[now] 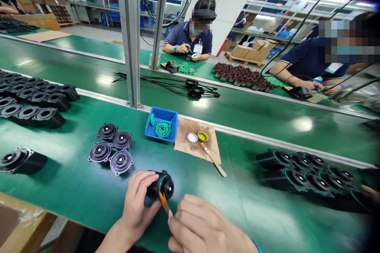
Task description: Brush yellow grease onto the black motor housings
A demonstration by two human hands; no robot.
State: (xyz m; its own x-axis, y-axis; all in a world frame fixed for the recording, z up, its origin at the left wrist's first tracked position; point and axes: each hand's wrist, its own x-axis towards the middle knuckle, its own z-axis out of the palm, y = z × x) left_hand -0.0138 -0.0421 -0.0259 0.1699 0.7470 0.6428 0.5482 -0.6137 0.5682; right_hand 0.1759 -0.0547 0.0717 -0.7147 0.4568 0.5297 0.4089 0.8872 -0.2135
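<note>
My left hand (138,201) is wrapped round a black cylindrical motor housing (152,187), tilted so its round end faces right. A green rubber ring (161,184) circles that end. Between the fingers of my right hand (204,223) is a small brush (170,212) with orange-brown bristles, whose tip touches the housing beside the ring. Just beyond, a second brush (212,157) lies partly on a stained cardboard sheet (185,149), near a yellow cap (203,136) and a white lid (192,137). Left of the sheet stands a blue bin (146,131) with green rings (162,129) in it.
Several round black covers (121,161) sit left of my hands, with rows of housings (44,114) farther left. Housings with green rings (297,178) stand at right. A metal post (129,39) rises by the conveyor (252,110). Two co-workers (191,33) work across it.
</note>
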